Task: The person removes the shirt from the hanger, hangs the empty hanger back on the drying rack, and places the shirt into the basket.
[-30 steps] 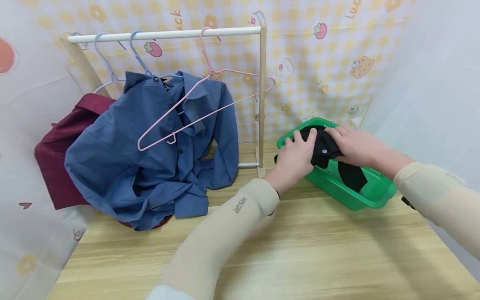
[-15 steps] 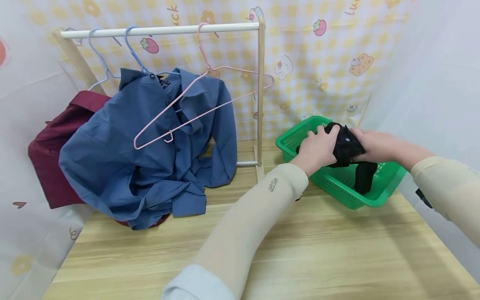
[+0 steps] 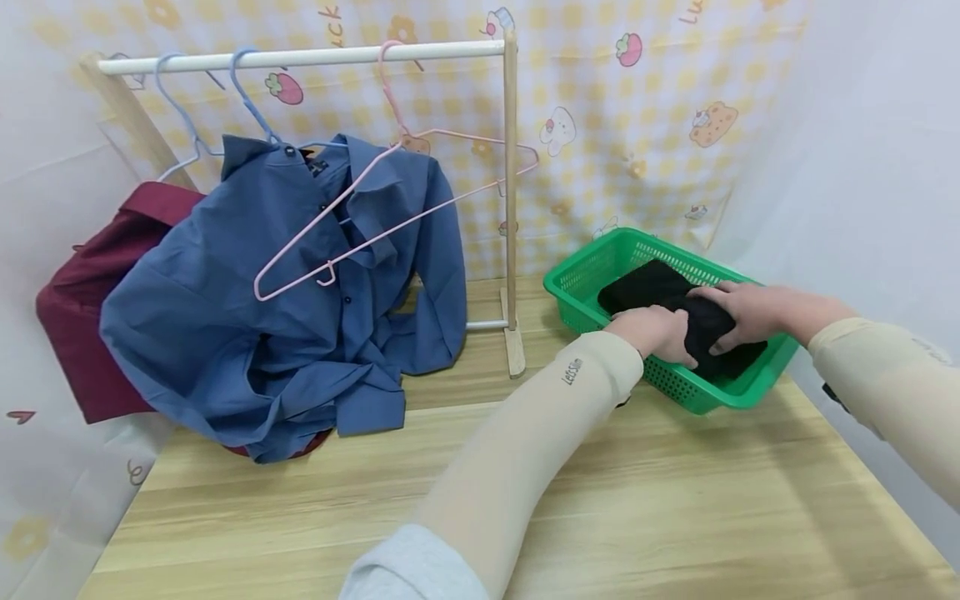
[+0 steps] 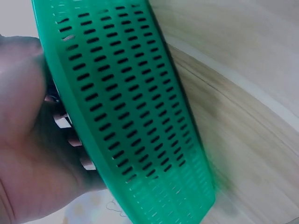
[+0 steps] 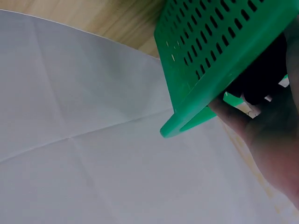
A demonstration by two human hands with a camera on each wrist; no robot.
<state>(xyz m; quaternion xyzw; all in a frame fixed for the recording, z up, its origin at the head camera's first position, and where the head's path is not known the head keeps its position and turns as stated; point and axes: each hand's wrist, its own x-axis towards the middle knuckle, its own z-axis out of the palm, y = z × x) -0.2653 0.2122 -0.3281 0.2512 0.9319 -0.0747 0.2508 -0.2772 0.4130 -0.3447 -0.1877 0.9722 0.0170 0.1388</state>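
A folded black garment (image 3: 648,285) lies within the green plastic basket (image 3: 581,315), part of it bunched up between the hands. My left hand (image 3: 658,332) reaches over the basket's near rim and grips the cloth's near edge. From the right, my right hand (image 3: 750,312) holds the bunched part between thumb and fingers. The left wrist view has the basket's slotted wall (image 4: 126,98) in front, with the left hand (image 4: 42,130) behind it. In the right wrist view the right hand (image 5: 266,135) is at the rim, dark cloth (image 5: 264,74) by its fingers.
A rack with a white rail (image 3: 322,57) and wooden posts stands at the left. It bears a blue shirt (image 3: 225,250), a maroon garment (image 3: 105,292) and a bare pink hanger (image 3: 330,208). The wooden table (image 3: 637,500) extends in front.
Both hands have lowered into the basket with the black garment. Its small round button has gone out of sight, and a flat folded part now shows behind the hands.
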